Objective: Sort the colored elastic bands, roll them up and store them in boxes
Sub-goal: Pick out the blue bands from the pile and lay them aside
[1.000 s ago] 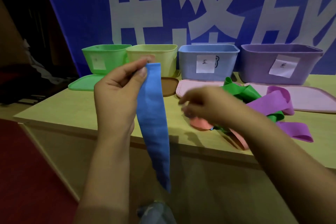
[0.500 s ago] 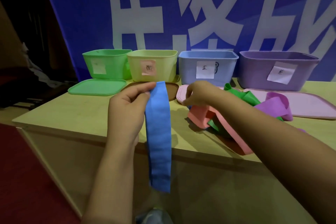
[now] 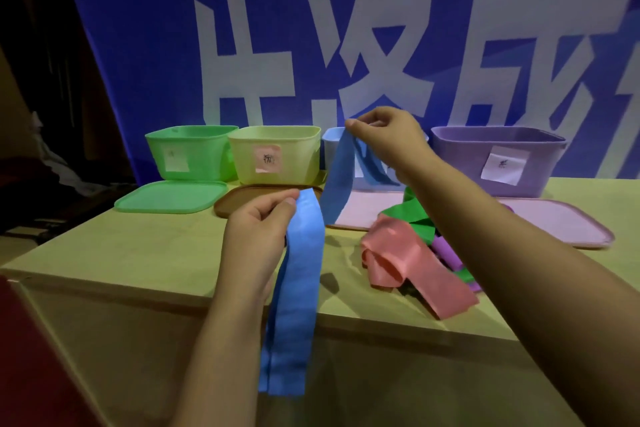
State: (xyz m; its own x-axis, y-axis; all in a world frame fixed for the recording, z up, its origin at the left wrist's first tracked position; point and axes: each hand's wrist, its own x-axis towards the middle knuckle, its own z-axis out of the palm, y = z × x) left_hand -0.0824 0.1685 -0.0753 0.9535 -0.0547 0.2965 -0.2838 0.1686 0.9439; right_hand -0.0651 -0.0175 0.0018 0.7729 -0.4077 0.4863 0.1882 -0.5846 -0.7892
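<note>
Two hands pinch blue bands: left hand [image 3: 258,229] holds one blue band [image 3: 294,305] hanging below its grip; right hand [image 3: 384,139] lifts a second band [image 3: 337,180] — apparently separate — before the blue box [image 3: 329,146].

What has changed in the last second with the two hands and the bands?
The right hand left the pile, took hold of a second blue band and lifted it toward the blue box. The left hand still pinches the first blue band, hanging over the table edge. The pink band, boxes and lids stayed put.
</note>
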